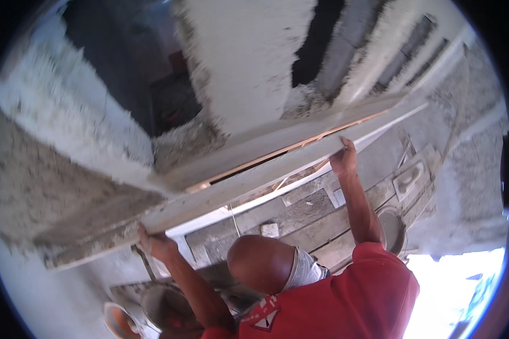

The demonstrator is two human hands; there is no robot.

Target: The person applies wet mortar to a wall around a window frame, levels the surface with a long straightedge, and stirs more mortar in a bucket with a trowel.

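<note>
A long pale board (240, 189) runs slantwise across the middle of the view, along the lower edge of a rough plastered wall. My left hand (155, 245) grips its lower edge near the left end. Farther right and higher, my right hand (344, 158) is closed on the same edge, thumb up against its face. Most of the fingers of both hands are hidden by the board. Behind the board lies a thin orange-brown wooden strip (288, 148), with a dark gap beside it.
Below are scaffold planks (322, 229), with a small white block (270, 230) on them. A float-like tool (408, 179) and a round bucket (391, 223) sit at the right. An orange-rimmed container (119, 321) is at lower left. The plastered wall (243, 62) has dark openings. My bent knee (261, 263) is below the board.
</note>
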